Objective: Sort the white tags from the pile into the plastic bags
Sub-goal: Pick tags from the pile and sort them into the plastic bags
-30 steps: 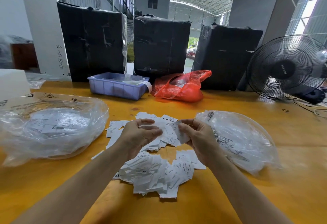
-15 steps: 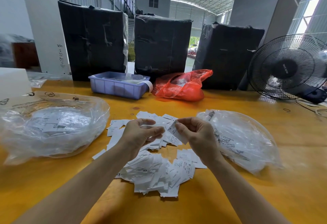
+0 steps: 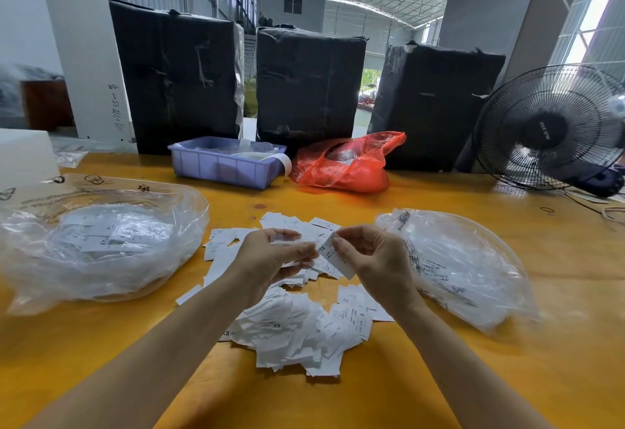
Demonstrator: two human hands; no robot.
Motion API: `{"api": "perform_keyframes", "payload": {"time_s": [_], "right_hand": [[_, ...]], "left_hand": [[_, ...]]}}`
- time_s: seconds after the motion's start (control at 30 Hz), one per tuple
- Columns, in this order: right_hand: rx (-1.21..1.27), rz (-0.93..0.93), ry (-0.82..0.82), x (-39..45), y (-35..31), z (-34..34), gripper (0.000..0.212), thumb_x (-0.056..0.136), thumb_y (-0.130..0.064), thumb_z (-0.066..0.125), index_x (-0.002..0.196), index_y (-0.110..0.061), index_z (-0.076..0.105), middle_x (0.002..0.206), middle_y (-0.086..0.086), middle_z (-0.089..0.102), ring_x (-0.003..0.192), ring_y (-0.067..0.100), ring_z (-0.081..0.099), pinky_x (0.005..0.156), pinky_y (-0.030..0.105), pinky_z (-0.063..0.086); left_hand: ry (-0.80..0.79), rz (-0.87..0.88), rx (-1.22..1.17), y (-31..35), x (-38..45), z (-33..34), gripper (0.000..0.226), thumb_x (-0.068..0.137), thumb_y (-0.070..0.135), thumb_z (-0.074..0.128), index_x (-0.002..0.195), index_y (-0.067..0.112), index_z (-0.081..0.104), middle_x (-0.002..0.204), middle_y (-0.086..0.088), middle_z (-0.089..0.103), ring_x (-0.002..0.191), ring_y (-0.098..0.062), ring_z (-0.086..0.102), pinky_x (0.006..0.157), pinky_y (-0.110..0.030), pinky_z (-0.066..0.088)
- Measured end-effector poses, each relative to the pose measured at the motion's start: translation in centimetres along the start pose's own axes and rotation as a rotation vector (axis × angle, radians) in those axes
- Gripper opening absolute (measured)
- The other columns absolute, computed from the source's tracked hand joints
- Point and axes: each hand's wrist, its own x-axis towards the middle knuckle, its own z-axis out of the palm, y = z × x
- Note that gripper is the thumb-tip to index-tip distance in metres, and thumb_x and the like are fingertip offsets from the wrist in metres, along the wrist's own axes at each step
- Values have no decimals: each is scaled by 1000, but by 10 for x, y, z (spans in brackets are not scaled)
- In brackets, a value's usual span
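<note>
A pile of white tags (image 3: 297,334) lies on the yellow table (image 3: 406,388) in front of me, with more loose tags spread behind my hands. My right hand (image 3: 375,259) pinches a white tag marked XL (image 3: 334,256) above the pile. My left hand (image 3: 270,259) is beside it with curled fingers around several tags. A clear plastic bag (image 3: 98,242) holding tags sits at the left. A second clear plastic bag (image 3: 460,266) lies at the right, close to my right hand.
A purple bin (image 3: 226,164) and a red plastic bag (image 3: 345,164) sit at the table's back. Three black wrapped bales (image 3: 307,86) stand behind them. A black fan (image 3: 551,130) stands at the right, with a cable and a rubber band (image 3: 547,209) near it.
Both hands have stayed above the pile. The tag pinched in my right hand has turned slightly, so its XL mark faces me.
</note>
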Motion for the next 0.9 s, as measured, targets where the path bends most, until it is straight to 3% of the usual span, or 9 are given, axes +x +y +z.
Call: {"api": "perform_keyframes", "payload": {"time_s": [0.13, 0.23, 0.37, 0.5, 0.63, 0.77, 0.9], "right_hand": [[-19, -23, -29, -1, 1, 1, 18, 81, -7, 72, 81, -25, 67, 79, -10, 68, 72, -2, 65, 63, 12, 51], [-18, -12, -78, -1, 1, 2, 15, 82, -6, 71, 82, -21, 68, 79, -5, 68, 71, 2, 65, 64, 18, 54], [-8, 22, -147, -1, 1, 2, 6, 82, -5, 70, 88, -8, 70, 85, 10, 71, 80, 21, 69, 71, 31, 58], [29, 79, -207, -1, -1, 1, 9, 82, -6, 70, 91, -5, 70, 81, 18, 70, 69, 22, 66, 65, 30, 55], [37, 154, -262, -2, 0, 1, 30, 77, -4, 74, 106, -7, 63, 69, 12, 65, 63, 19, 61, 63, 34, 53], [-29, 147, -251, -3, -1, 2, 50, 68, -12, 83, 108, -19, 52, 79, 19, 69, 73, 30, 66, 71, 42, 54], [48, 227, -152, 0, 2, 0, 52, 70, -12, 82, 112, -16, 51, 88, 13, 63, 78, 24, 64, 70, 34, 57]], "left_hand": [[6, -15, 15, -1, 1, 0, 31, 73, 1, 75, 97, 5, 56, 67, -14, 72, 55, -18, 69, 48, -18, 51], [17, -12, 13, -1, 2, 0, 28, 73, -1, 75, 95, 4, 58, 67, -12, 70, 54, -18, 69, 47, -18, 50], [28, -10, 56, -3, 3, -1, 27, 72, 1, 76, 91, 8, 59, 73, -12, 68, 56, -15, 68, 49, -19, 51], [46, -2, 73, -3, 3, 0, 30, 70, 3, 77, 94, 8, 59, 88, -18, 65, 71, -20, 66, 53, -18, 52], [36, 10, 108, -4, 1, 3, 30, 71, 1, 77, 94, 9, 60, 86, -17, 64, 65, -19, 62, 53, -20, 53], [10, 5, 138, -9, -3, 7, 37, 67, 1, 80, 98, 6, 59, 83, -18, 68, 63, -20, 59, 59, -27, 50], [165, 76, 25, -11, 0, 9, 35, 69, -3, 77, 97, 8, 58, 90, -17, 67, 71, -20, 65, 58, -23, 52]]}}
